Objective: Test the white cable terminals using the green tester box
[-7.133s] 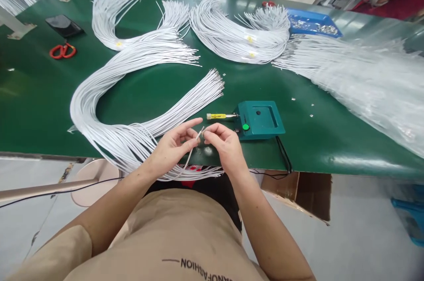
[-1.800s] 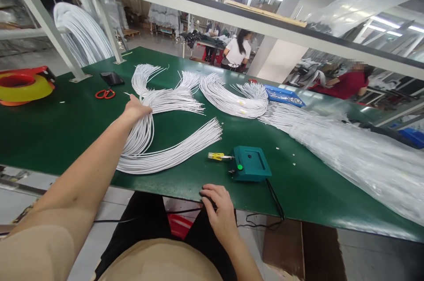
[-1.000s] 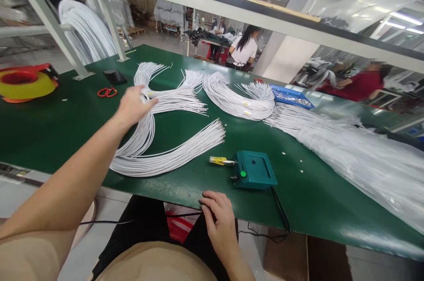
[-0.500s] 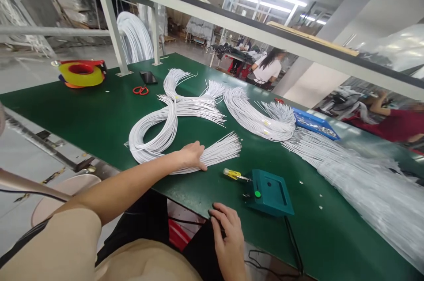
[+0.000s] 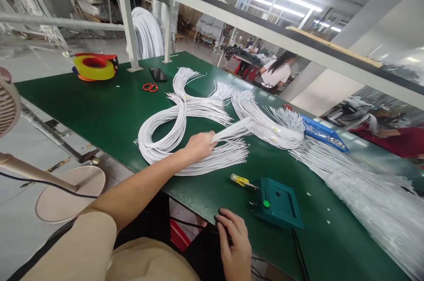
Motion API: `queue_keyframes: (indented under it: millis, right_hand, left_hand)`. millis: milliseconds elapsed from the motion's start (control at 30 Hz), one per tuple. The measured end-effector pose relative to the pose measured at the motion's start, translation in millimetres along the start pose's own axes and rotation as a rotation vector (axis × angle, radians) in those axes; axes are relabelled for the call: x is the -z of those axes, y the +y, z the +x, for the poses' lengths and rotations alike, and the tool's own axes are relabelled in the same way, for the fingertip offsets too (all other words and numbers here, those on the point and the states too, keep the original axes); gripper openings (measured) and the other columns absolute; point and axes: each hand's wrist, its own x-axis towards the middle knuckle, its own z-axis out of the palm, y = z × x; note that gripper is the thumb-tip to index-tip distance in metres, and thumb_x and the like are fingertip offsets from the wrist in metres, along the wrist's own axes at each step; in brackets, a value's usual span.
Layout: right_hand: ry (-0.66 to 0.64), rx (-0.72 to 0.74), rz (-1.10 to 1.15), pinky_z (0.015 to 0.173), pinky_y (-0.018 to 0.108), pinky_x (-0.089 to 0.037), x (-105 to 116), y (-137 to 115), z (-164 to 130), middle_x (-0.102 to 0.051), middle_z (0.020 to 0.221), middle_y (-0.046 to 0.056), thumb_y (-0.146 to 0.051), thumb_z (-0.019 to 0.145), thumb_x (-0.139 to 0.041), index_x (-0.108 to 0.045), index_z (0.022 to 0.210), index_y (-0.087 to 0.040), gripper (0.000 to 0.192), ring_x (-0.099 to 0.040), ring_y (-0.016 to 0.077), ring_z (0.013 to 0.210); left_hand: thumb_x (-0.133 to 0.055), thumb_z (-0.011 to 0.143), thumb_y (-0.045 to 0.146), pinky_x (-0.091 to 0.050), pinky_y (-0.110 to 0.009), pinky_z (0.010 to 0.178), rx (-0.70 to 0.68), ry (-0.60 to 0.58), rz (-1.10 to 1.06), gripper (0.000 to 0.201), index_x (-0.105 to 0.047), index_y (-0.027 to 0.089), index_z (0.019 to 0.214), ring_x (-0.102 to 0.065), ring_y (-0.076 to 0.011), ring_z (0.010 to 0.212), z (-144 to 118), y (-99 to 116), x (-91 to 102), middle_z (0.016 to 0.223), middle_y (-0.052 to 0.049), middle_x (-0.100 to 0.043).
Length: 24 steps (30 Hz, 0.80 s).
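My left hand is closed around a small bunch of white wires, whose free ends rise to the right and are blurred. Below it lies the rest of that bundle of white wires, flat on the green table and curving into a loop on the left. At the table's near edge, my right hand rests with its fingers loosely apart and nothing in it. To the right of both hands sits a teal device with a green button, a yellow-tipped piece sticking out on its left.
A tape dispenser, red-handled scissors and a phone lie at the left back. More white wires, a blue tray and a plastic-wrapped bundle occupy the right. A shelf beam crosses above; two co-workers sit beyond.
My left hand has lifted slightly, raising a small bunch of wires off the bundle; before, it lay on the bundle. My right hand stays by the table edge. The view has shifted a little.
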Motion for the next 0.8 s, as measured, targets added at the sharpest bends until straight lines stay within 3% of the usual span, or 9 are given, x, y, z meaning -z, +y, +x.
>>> queue_keyframes:
  millis: [100, 200, 333, 433, 500, 633, 733, 800]
  right_hand:
    - [0.007, 0.005, 0.004, 0.082, 0.04, -0.054, 0, 0, 0, -0.066, 0.109, 0.008, -0.026, 0.09, -0.053, -0.067, 0.098, -0.027, 0.016, -0.062, 0.0251, 0.101]
    - [-0.001, 0.004, 0.006, 0.082, 0.039, -0.053, -1, 2, 0, -0.066, 0.108, 0.007, -0.026, 0.09, -0.053, -0.066, 0.098, -0.028, 0.016, -0.061, 0.0246, 0.101]
    - [0.0, 0.007, 0.003, 0.082, 0.039, -0.053, -2, 6, 0, -0.065, 0.109, 0.006, -0.025, 0.09, -0.053, -0.065, 0.098, -0.028, 0.015, -0.061, 0.0235, 0.101]
    - [0.006, 0.015, -0.002, 0.082, 0.039, -0.053, -2, 6, 1, -0.065, 0.109, 0.006, -0.025, 0.09, -0.053, -0.065, 0.098, -0.028, 0.015, -0.061, 0.0239, 0.1]
    - [0.007, 0.015, -0.002, 0.082, 0.039, -0.053, -2, 4, 2, -0.066, 0.108, 0.007, -0.025, 0.089, -0.053, -0.066, 0.097, -0.028, 0.015, -0.061, 0.0243, 0.1]
    - [0.01, -0.009, 0.004, 0.079, 0.038, -0.054, -1, -1, 5, -0.067, 0.105, 0.008, -0.027, 0.089, -0.055, -0.068, 0.095, -0.027, 0.014, -0.062, 0.0248, 0.097]
    - [-0.003, -0.046, 0.048, 0.078, 0.036, -0.054, 3, -4, 10, -0.068, 0.102, 0.008, -0.03, 0.088, -0.055, -0.07, 0.092, -0.026, 0.016, -0.063, 0.0244, 0.094]
    - [-0.043, -0.083, 0.126, 0.08, 0.035, -0.053, 10, -7, 16, -0.069, 0.1, 0.008, -0.031, 0.087, -0.056, -0.071, 0.093, -0.024, 0.017, -0.064, 0.0236, 0.093]
  left_hand:
    - [-0.04, 0.09, 0.042, -0.049, -0.036, 0.082, 0.015, 0.023, -0.192, 0.039, -0.054, 0.018, 0.118, -0.062, -0.0249, 0.098, 4, -6, 14.8, 0.111, -0.012, -0.065]
    - [-0.053, 0.083, 0.045, -0.052, -0.032, 0.079, 0.002, -0.158, -0.497, 0.039, -0.062, 0.016, 0.108, -0.064, -0.0215, 0.094, 5, -8, 26.9, 0.106, -0.011, -0.067]
    - [-0.071, 0.07, 0.034, -0.054, -0.033, 0.081, -0.058, -0.439, -0.791, 0.026, -0.068, 0.016, 0.088, -0.062, -0.0198, 0.095, 6, 4, 41.3, 0.097, -0.007, -0.067]
    - [-0.073, 0.067, 0.023, -0.054, -0.033, 0.078, -0.095, -0.621, -0.912, 0.027, -0.069, 0.018, 0.093, -0.059, -0.0208, 0.105, 9, 21, 51.7, 0.111, -0.007, -0.065]
    - [-0.073, 0.067, 0.021, -0.053, -0.031, 0.076, -0.129, -0.664, -0.908, 0.031, -0.068, 0.018, 0.097, -0.061, -0.0205, 0.103, 12, 35, 58.3, 0.114, -0.009, -0.065]
    - [-0.069, 0.075, 0.026, -0.05, -0.029, 0.074, -0.378, -0.784, -1.006, 0.03, -0.066, 0.018, 0.103, -0.065, -0.0145, 0.085, 17, 70, 71.3, 0.102, -0.007, -0.069]
    - [-0.068, 0.077, 0.026, -0.052, -0.027, 0.073, -0.485, -0.856, -1.07, 0.021, -0.067, 0.018, 0.097, -0.064, -0.0118, 0.08, 4, 95, 72.4, 0.093, -0.003, -0.068]
    - [-0.072, 0.075, 0.025, -0.052, -0.023, 0.068, -0.464, -0.93, -1.091, 0.021, -0.068, 0.019, 0.094, -0.062, -0.0098, 0.077, -17, 103, 62.1, 0.095, -0.001, -0.065]
